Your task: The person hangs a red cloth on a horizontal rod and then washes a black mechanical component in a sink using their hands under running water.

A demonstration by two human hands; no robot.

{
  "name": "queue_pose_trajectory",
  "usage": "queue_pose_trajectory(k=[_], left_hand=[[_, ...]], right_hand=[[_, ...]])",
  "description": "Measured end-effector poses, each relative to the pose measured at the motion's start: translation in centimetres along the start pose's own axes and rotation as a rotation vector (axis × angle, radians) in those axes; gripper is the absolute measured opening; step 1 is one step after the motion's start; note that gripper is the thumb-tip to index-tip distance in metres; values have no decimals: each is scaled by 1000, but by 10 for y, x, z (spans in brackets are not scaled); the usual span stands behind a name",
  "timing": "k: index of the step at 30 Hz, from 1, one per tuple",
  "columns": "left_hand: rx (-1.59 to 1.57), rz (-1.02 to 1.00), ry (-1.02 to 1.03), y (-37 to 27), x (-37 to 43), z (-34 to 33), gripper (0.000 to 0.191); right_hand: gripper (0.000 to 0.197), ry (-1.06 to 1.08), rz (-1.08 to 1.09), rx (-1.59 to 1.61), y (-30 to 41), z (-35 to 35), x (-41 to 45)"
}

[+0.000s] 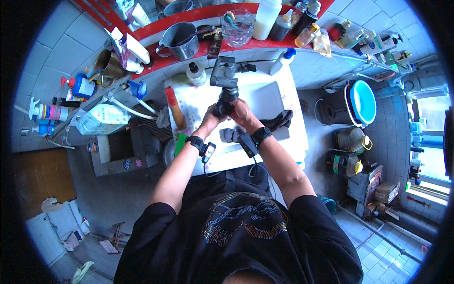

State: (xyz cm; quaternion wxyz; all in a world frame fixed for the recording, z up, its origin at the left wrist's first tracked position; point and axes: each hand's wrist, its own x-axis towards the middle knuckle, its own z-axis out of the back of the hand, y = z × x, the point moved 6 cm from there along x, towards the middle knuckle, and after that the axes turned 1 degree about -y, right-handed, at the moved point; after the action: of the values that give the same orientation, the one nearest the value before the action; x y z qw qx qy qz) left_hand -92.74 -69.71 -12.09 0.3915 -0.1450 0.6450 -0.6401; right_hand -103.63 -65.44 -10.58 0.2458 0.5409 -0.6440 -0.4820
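Under the dark faucet at the white sink, my left hand and my right hand meet, both closed on a dark wet cloth, perhaps a sock. Whether water runs is hidden by the spout. A black sock lies across the right side of the basin, just right of my right wrist. Below my hands, a grey bunched cloth rests near the basin's front edge. My fingertips are partly hidden by the faucet head and the cloth.
A scrubbing brush with a red part lies on the left of the counter. Behind it stands a pump bottle; another with a blue top is at the back right. A red shelf holds a metal mug and a glass.
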Motion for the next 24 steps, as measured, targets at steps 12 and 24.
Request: queue_pose_trajectory(k=[12, 24], left_hand=[[-449, 57, -104, -7, -8, 2, 40], [341, -201, -68, -45, -27, -4, 43]], right_hand=[[21, -368, -394, 456, -37, 17, -19], [23, -327, -213, 587, -37, 5, 3]])
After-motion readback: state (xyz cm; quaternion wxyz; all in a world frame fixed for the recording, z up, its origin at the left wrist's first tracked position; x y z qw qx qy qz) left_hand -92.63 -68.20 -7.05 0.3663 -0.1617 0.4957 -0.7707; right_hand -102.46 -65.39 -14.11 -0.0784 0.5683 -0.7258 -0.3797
